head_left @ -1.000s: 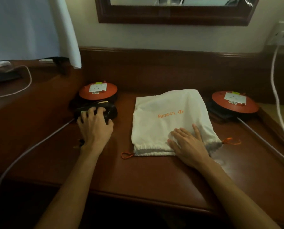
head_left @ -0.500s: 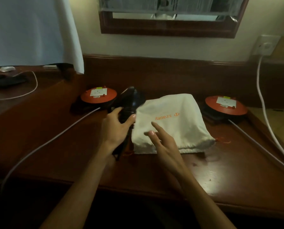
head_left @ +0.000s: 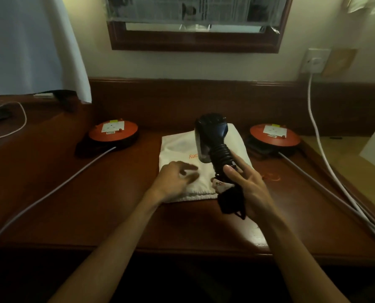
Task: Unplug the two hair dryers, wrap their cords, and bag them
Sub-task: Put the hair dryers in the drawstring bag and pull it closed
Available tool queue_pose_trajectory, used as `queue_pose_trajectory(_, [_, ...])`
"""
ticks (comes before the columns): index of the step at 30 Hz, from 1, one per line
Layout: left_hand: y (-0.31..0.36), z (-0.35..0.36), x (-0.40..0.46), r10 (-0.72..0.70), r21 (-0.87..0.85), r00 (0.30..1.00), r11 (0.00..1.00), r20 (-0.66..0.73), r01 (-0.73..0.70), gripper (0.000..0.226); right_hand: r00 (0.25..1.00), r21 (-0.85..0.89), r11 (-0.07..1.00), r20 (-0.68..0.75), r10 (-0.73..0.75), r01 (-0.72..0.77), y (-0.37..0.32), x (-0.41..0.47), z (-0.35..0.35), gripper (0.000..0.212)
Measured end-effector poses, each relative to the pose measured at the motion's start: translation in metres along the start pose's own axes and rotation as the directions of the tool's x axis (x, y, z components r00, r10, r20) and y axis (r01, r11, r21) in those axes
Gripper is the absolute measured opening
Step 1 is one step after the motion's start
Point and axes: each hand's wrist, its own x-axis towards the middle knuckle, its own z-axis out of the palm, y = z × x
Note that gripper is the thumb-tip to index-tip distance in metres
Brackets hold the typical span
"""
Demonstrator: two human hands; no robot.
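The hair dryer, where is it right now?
In the head view the hair dryer is held up near the middle, in the right hand, just above the white bag between the two orange cord reels.

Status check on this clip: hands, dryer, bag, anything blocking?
Right hand holds hair dryer by its cord-wrapped handle, above the bag. Left hand rests on white bag, fingers loose. Bag flat, mouth toward the person. Nothing in the way.
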Motion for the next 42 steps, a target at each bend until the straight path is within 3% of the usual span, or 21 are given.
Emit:
queue_pose_trajectory(3, [-0.012,0.012,0.0,-0.11,0.263,0.994,0.959,0.007,0.104,0.03,0.999,-0.057,0.998,0.031,0.018,-0.016,-0.009,-0.01,-0.027,0.065])
queue_pose_trajectory(6, [-0.005,0.01,0.008,-0.061,0.362,0.997,0.929,-0.048,0.074,0.019,0.994,-0.11,0.993,0.094,0.054,-0.043,-0.019,-0.02,-0.048,0.06])
queue_pose_trajectory(8, [0.0,0.002,0.019,-0.021,0.325,0.995,0.944,-0.102,0.053,0.019,0.987,-0.109,0.993,0.146,0.068,-0.052,-0.022,-0.027,-0.059,0.06])
queue_pose_trajectory(11, [0.017,-0.011,0.035,-0.067,0.187,0.982,0.977,-0.179,0.101,0.018,0.974,-0.141,0.989,0.211,0.084,-0.054,-0.025,-0.034,-0.067,0.067])
queue_pose_trajectory(14, [0.038,-0.028,0.043,-0.071,0.087,0.992,0.993,-0.103,0.08,0.031,0.947,-0.252,0.967,0.299,0.116,-0.039,-0.031,-0.035,-0.062,0.066])
queue_pose_trajectory(16, [0.044,-0.037,0.049,-0.033,-0.035,0.997,0.999,-0.063,0.03,0.022,0.951,-0.374,0.927,0.278,0.134,-0.022,-0.033,-0.032,-0.055,0.062])
queue_pose_trajectory(18, [0.046,-0.042,0.051,0.017,-0.094,0.996,0.995,-0.092,-0.026,0.01,0.971,-0.511,0.86,0.21,0.111,0.012,-0.03,-0.026,-0.047,0.064])
queue_pose_trajectory(22, [0.05,-0.033,0.043,0.212,0.185,0.953,0.967,-0.216,-0.174,0.022,0.987,-0.787,0.611,0.146,0.06,0.079,-0.007,-0.008,-0.036,0.07])
queue_pose_trajectory(26, [0.055,-0.031,0.035,0.366,0.257,0.871,0.922,-0.328,-0.291,0.023,0.968,-0.946,0.308,0.162,0.194,0.097,-0.008,0.007,-0.033,0.079])
queue_pose_trajectory(29, [0.056,-0.034,0.033,0.4,0.299,0.803,0.909,-0.441,-0.289,0.023,0.933,-0.981,0.16,0.159,0.322,0.112,-0.017,0.011,-0.035,0.087])
queue_pose_trajectory(31, [0.054,-0.036,0.032,0.383,0.281,0.793,0.919,-0.473,-0.277,0.022,0.942,-0.978,0.18,0.158,0.297,0.107,-0.015,0.009,-0.034,0.082])
queue_pose_trajectory(34, [0.052,-0.035,0.03,0.354,0.231,0.814,0.933,-0.46,-0.275,0.023,0.98,-0.926,0.372,0.132,0.148,0.069,-0.009,0.004,-0.024,0.07])
queue_pose_trajectory(37, [0.052,-0.034,0.026,0.353,0.183,0.829,0.935,-0.434,-0.303,0.023,0.996,-0.951,0.296,0.092,-0.001,0.088,0.002,0.019,-0.007,0.066])
queue_pose_trajectory(42, [0.057,-0.039,0.019,0.38,0.151,0.848,0.925,-0.37,-0.348,0.024,0.998,-0.977,0.211,0.026,-0.051,0.037,0.02,0.061,0.03,0.059])
